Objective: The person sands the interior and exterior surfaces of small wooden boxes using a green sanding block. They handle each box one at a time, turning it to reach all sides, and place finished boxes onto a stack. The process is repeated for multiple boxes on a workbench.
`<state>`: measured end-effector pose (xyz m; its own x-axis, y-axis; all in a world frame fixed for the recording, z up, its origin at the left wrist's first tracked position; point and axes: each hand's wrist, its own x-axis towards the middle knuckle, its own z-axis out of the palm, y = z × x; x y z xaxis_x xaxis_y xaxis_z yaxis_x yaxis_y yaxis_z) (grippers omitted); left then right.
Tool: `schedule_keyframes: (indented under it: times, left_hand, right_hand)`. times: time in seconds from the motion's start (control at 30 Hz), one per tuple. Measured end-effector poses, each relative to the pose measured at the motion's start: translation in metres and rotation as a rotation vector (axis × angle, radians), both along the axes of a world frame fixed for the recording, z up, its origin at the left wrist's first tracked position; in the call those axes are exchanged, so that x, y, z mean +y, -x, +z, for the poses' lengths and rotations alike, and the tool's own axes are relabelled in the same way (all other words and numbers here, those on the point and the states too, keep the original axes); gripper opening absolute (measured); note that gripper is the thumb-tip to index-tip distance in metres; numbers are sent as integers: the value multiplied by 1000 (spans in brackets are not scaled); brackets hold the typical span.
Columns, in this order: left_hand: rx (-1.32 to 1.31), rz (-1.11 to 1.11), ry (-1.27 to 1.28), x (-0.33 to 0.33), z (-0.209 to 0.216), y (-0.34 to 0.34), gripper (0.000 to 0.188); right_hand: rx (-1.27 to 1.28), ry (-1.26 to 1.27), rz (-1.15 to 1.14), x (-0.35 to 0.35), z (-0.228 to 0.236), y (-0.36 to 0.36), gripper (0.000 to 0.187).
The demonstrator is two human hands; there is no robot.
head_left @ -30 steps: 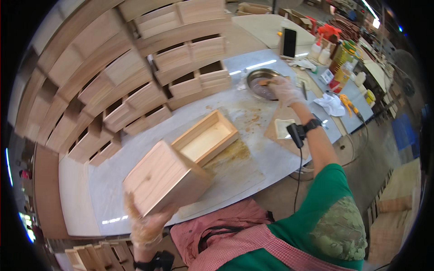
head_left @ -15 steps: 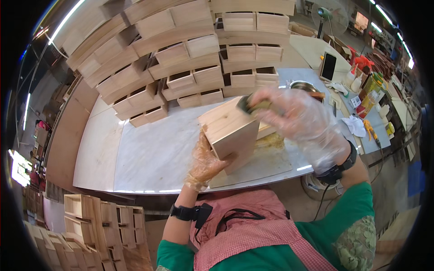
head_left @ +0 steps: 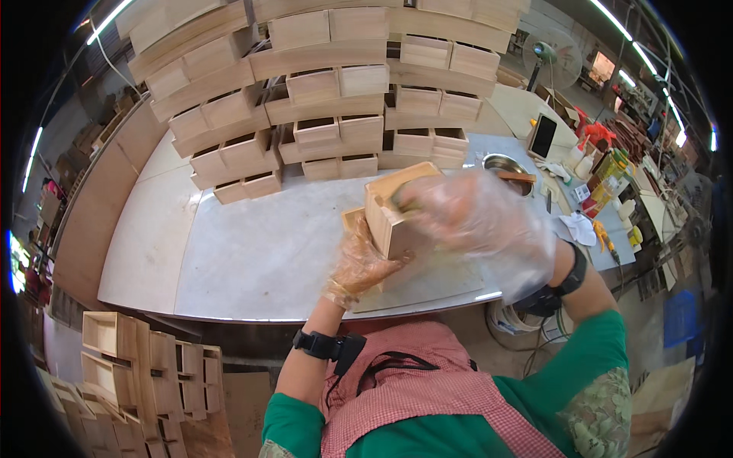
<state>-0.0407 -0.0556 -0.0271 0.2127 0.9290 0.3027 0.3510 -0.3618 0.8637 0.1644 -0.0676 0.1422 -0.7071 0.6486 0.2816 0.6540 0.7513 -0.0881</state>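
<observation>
A small pale wooden box [head_left: 401, 180] stands tilted at the middle of the table, its top and one side showing. My left hand [head_left: 365, 259], in a clear plastic glove stained brown, grips its lower near part, with the thumb along the near side. A wooden edge [head_left: 353, 217] juts out at the box's left. My right hand [head_left: 477, 214], also gloved and smeared by motion, presses a dark greenish pad [head_left: 405, 200] against the box's upper right edge. The fingers hide most of the pad.
Stacked wooden drawer boxes [head_left: 336, 133] line the table's far side. At right are a metal bowl [head_left: 505, 162], a phone [head_left: 543, 136], bottles [head_left: 584, 166], a white cloth [head_left: 579, 227] and an orange-handled tool [head_left: 605, 238]. More wooden boxes [head_left: 126, 366] stand at lower left.
The box has been turned and tipped so that another face shows. My right hand has come lower and left over it with the pad. My left hand keeps its hold.
</observation>
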Motion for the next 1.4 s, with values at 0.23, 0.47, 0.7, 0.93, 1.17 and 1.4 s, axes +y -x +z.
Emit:
schedule_keyframes:
  times: [0.23, 0.47, 0.7, 0.93, 1.17, 1.4]
  left_hand:
    - [133, -5, 106, 5, 21, -13, 99]
    - [19, -47, 5, 6, 0, -1, 98]
    - [133, -8, 46, 4, 13, -9, 102]
    - [101, -25, 32, 5, 9, -4, 100]
    - [169, 15, -21, 5, 2, -5, 108]
    - [146, -25, 66, 6, 1, -4, 110]
  right_hand:
    - [210, -99, 117, 54, -16, 0, 24]
    - [152, -145, 89, 4, -21, 5, 22]
    - [178, -147, -201, 0, -22, -36, 25]
    - [148, 80, -302, 27, 8, -21, 31]
    - [176, 80, -271, 25, -3, -36, 31]
    - [176, 3, -243, 24, -7, -41, 27]
